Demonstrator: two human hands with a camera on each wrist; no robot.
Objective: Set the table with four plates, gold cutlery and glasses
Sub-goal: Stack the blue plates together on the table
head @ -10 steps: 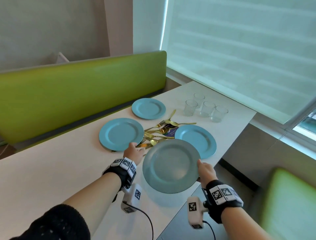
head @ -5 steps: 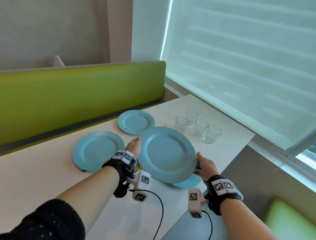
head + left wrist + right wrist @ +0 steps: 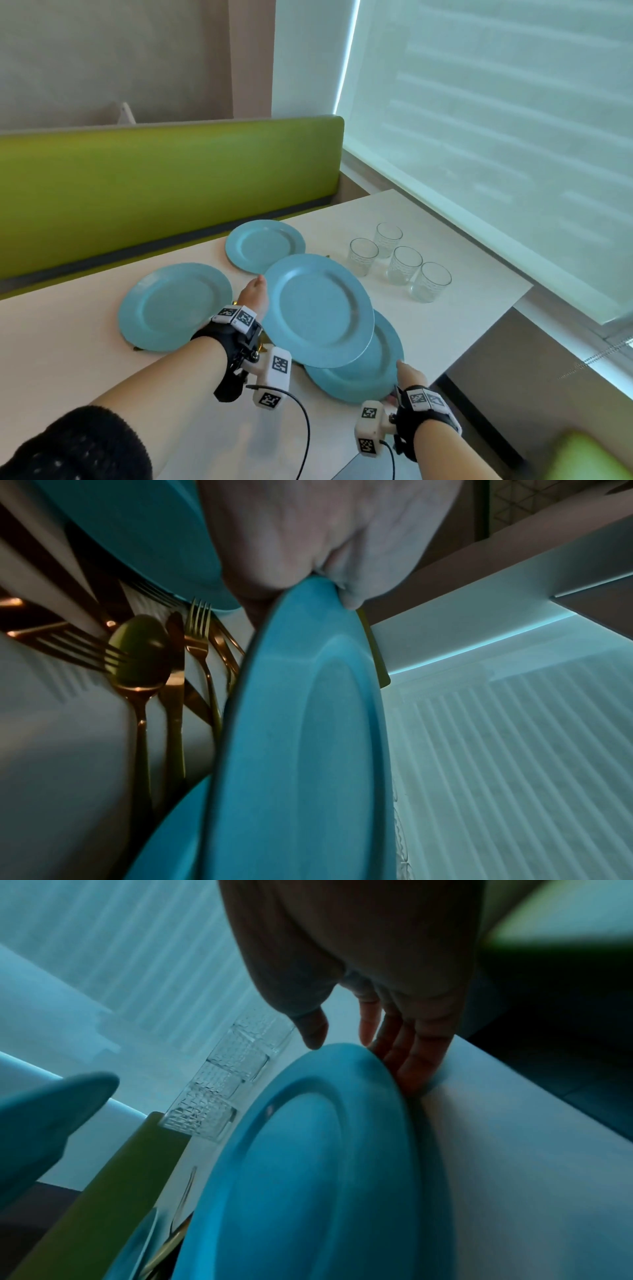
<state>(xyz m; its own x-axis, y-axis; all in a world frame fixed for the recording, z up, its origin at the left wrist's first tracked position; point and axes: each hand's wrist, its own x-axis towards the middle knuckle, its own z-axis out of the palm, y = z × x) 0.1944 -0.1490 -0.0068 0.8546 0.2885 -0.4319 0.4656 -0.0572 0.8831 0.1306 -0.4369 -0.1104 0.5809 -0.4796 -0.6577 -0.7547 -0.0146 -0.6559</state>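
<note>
White table (image 3: pixel 85 342) near a green bench: a blue plate (image 3: pixel 318 308) is pinched at its rim, raised, by the left hand (image 3: pixel 253 294), while the near-right plate (image 3: pixel 383 363) is touched by the right hand's (image 3: pixel 409 375) straight fingers (image 3: pixel 411 1064).

Left arm: we wear a black knitted sleeve (image 3: pixel 68 445) pushed up the forearm | wrists: black fabric wrist straps (image 3: pixel 233 346) topped with white square-coded marker blocks (image 3: pixel 236 316) | under each wrist: a white boxy camera module (image 3: pixel 272 377) with black-and-white coded tags and a thin black cable (image 3: pixel 301 431)
</note>
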